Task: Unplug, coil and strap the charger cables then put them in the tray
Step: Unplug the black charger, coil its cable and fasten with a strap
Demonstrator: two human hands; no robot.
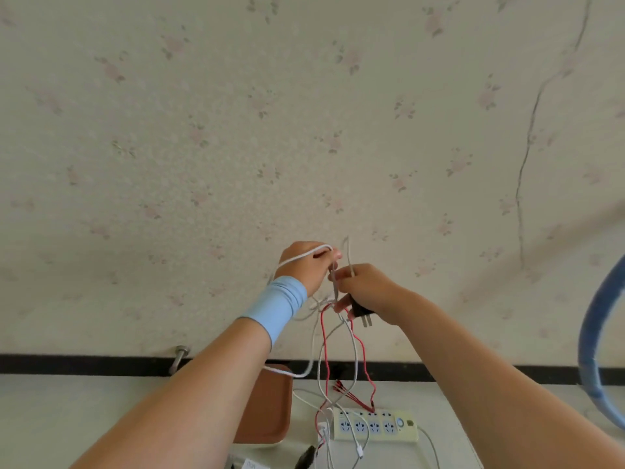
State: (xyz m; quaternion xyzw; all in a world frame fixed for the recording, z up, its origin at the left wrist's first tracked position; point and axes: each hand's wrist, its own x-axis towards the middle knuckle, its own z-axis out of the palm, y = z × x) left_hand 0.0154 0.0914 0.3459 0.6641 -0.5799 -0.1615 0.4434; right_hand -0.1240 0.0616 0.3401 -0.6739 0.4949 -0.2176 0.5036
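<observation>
1. Both hands are raised in front of the wall, well above the table [101, 418].
2. The left hand [304, 265], with a blue wristband [275, 308], has its fingers curled round a white cable [297, 257] that loops over the back of the hand.
3. The right hand [367, 289] has its fingers closed round a black plug [361, 312], prongs pointing down. Its fingertips also pinch a thin cable end that sticks upward.
4. A red cable [325, 346] hangs from between the hands, crossing the white strands, down to the power strip [375, 426]. I cannot tell if it is plugged in.
5. The tray [270, 407] sits on the table just left of the strip, partly behind the left forearm.
6. Step in hand, as judged: coiling the white cable.
7. To do it well:
   - Separate the red strand first.
   - Keep the loops even over the left hand.
   - Feed the slack with the right hand, without tugging the strip.
</observation>
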